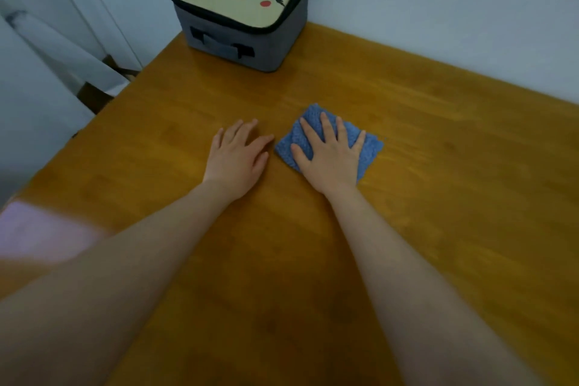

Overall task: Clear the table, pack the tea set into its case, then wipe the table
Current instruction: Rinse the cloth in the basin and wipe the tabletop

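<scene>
A folded blue cloth (pixel 369 147) lies flat near the middle of the wooden table (pixel 438 197). My right hand (pixel 329 157) presses down on it with straight, spread fingers. My left hand (pixel 238 157) rests flat on the bare wood just left of the cloth, fingers straight. The grey tea set case (pixel 241 9) stands closed at the table's far left corner, with a beige ink-painted lid and a front handle.
A pale wall runs along the table's far edge. White curtains and a dark wooden chair (pixel 94 97) stand beyond the table's left edge.
</scene>
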Available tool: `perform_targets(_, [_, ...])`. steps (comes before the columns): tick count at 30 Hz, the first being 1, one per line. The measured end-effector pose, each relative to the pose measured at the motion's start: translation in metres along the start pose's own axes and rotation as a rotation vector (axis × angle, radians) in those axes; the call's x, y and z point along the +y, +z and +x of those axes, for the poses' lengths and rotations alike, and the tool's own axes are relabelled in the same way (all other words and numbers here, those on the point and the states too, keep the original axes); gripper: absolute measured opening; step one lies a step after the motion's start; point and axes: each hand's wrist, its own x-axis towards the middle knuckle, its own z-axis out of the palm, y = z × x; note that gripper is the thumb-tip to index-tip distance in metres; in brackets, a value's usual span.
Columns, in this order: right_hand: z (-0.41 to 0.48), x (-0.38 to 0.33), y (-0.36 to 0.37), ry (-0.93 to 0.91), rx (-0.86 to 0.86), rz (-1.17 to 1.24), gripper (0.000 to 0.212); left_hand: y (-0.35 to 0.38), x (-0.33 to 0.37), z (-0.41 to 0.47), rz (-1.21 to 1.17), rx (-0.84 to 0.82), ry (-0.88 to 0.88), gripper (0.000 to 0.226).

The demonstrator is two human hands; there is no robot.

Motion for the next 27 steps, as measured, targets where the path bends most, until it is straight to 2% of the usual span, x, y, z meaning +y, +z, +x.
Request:
perform_targets(8, [-0.124, -0.053, 0.008, -0.038, -0.055, 0.012, 0.061, -0.013, -0.006, -0.130, -0.022, -0.123, -0.022, 0.045])
perform_targets(13, [-0.192, -0.082, 0.013, -0.078, -0.075, 0.007, 0.062, -0.022, -0.014, -0.199, -0.067, -0.136, -0.058, 0.040])
perform_targets(17, [-0.243, -0.109, 0.012, -0.115, -0.099, 0.034, 0.068, -0.026, -0.027, -0.250, -0.099, -0.078, -0.067, 0.036])
perform_targets(19, [-0.264, -0.121, 0.015, -0.121, -0.097, 0.052, 0.068, -0.026, -0.034, -0.272, -0.124, -0.072, -0.113, 0.042])
perform_targets(23, [-0.303, -0.136, 0.021, -0.122, -0.049, 0.063, 0.062, -0.029, -0.048, -0.313, -0.124, -0.064, -0.184, 0.073])
perform_targets(27, [-0.330, -0.127, 0.025, -0.147, -0.041, 0.046, 0.059, -0.024, -0.056, -0.344, -0.117, -0.101, -0.205, 0.073])
